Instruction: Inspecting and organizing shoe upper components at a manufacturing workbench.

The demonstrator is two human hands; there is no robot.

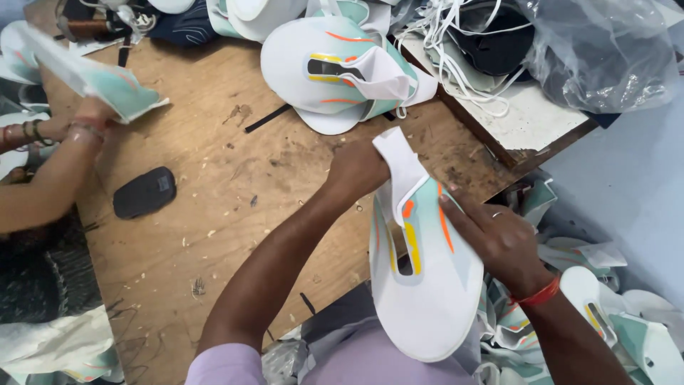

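Both hands hold one white-and-mint shoe upper (427,278) over the table edge (214,285): left hand (356,171) clamped on its tongue, right hand (499,239) pressing flat. Beyond lie one black phone (144,192) and perhaps two stacked uppers (335,71); a co-worker's hand (89,114) lifts another.
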